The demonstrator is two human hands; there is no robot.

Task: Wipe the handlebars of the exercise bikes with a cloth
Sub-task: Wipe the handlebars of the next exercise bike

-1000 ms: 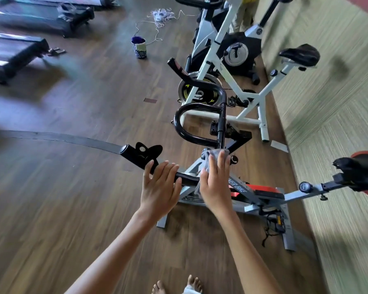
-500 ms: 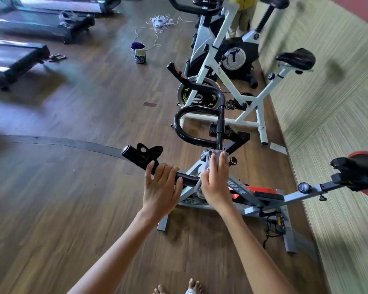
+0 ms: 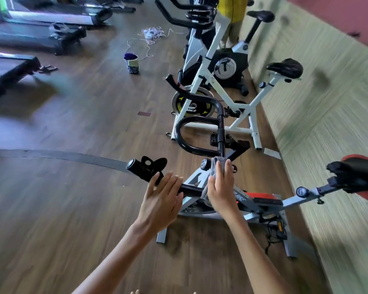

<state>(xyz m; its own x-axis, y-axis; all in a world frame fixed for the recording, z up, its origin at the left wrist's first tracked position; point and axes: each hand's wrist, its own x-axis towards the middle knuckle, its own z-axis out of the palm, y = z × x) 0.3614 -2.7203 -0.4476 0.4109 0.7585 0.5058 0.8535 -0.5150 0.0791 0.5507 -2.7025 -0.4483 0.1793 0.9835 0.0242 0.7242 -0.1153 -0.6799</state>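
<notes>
- While the left hand (image 3: 160, 200) rests on the black handlebar (image 3: 187, 188), its grip is loose, fingers draped over the bar;
- right hand (image 3: 220, 187) presses a grey cloth (image 3: 212, 166) to the handlebar centre (grip closed on cloth);
- grey exercise bike (image 3: 261, 205) stands on wooden floor (image 3: 72, 209).

The fingers of the left hand (image 3: 160, 198), curled over the black tubular handlebar (image 3: 189, 188) a second ago, are now lifted and spread, with only the palm and thumb laid against the bar. The right hand (image 3: 220, 187), at three o'clock of the left, has been slid slightly toward twelve o'clock along the bar's centre, and the grey folded cloth (image 3: 214, 166) is carried with it, bunched under the fingertips near the stem. More of the far white exercise bike (image 3: 217, 81) at twelve o'clock has been brought into view.
</notes>
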